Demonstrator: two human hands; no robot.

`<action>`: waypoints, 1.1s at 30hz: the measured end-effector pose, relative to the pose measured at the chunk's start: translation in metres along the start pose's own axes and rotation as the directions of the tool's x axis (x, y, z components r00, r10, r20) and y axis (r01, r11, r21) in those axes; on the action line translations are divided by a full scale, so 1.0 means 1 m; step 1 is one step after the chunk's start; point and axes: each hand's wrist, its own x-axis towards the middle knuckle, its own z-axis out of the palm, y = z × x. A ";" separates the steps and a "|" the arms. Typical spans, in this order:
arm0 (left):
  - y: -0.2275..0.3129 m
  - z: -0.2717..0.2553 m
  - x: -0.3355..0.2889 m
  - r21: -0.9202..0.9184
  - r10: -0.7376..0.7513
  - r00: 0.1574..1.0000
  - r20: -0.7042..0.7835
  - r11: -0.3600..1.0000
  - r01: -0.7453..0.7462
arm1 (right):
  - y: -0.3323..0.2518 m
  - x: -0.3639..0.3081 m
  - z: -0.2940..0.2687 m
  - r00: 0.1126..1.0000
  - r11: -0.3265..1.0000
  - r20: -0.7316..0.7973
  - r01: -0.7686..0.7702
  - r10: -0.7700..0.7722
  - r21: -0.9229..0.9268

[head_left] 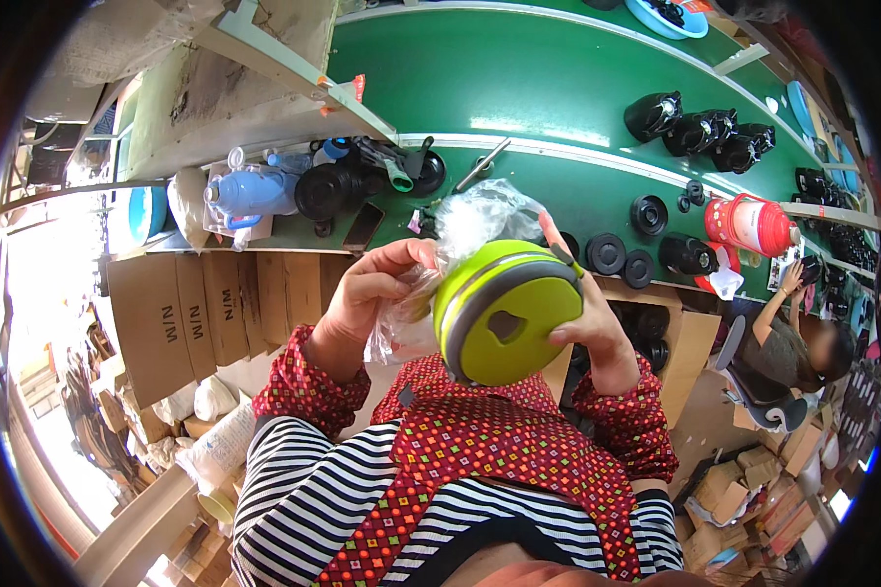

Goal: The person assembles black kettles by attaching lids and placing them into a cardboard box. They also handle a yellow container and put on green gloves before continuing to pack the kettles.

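Observation:
In front of my chest is a round lime-green container (511,338) with a grey ring, seen end-on and tilted. My right hand (597,328) grips its right side, thumb on the green face and fingers behind the rim. A crumpled clear plastic bag (485,217) lies against its far and left sides. My left hand (367,293) pinches the bag's edge between thumb and fingers, beside the container. How far the bag reaches around the container is hidden.
The green workbench (480,78) carries a light-blue jug (255,193), a phone (363,226), black lids (648,214), a red jug (749,225) and several black vessels (700,132). Cardboard cartons (181,313) stand below left. Another person (788,342) sits at the right.

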 end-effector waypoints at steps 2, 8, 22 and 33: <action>0.001 0.009 0.013 -0.168 -0.090 0.993 0.078 0.980 0.102 | -0.012 -0.007 0.004 1.000 0.998 0.012 0.024 -0.025 0.064; 0.005 0.018 0.038 -0.258 -0.155 0.950 0.271 0.939 0.227 | -0.066 -0.046 0.019 0.989 0.989 -0.045 0.146 -0.144 0.037; 0.011 0.095 0.096 0.072 -0.344 0.920 0.188 0.939 0.336 | -0.063 -0.050 0.008 0.997 0.996 0.015 -0.078 0.079 -0.052; -0.042 0.039 0.069 0.909 0.157 0.982 0.103 -0.415 -0.028 | 0.017 -0.069 -0.019 0.643 0.864 -0.718 -0.171 -0.265 -0.473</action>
